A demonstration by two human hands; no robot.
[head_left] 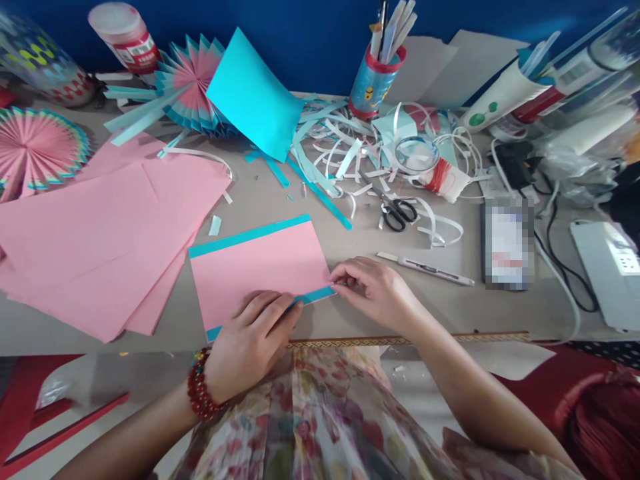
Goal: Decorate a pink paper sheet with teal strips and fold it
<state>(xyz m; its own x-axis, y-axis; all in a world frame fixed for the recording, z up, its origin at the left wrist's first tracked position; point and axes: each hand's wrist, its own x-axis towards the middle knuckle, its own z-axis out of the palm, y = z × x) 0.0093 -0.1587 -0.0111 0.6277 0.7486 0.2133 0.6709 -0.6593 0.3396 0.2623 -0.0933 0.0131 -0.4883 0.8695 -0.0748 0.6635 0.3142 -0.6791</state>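
Observation:
A pink sheet of paper (260, 257) lies on the desk in front of me, with a blue strip (250, 235) along its far edge and another blue strip (315, 295) along its near edge. My left hand (257, 340) rests flat over the near edge, covering part of that strip, its fingers stretched out. With its fingertips together, my right hand (373, 290) pinches the sheet's near right corner, at the end of the near strip. Just beyond my right hand lies a utility knife (433, 269) with its blade out.
Larger pink sheets (100, 233) are piled on the left, near folded paper fans (35, 150). Scissors (397, 212) lie by a tangle of paper strips (345, 150). A curved blue sheet (255, 93), a pen cup (375, 83) and a phone (509, 245) stand or lie farther out.

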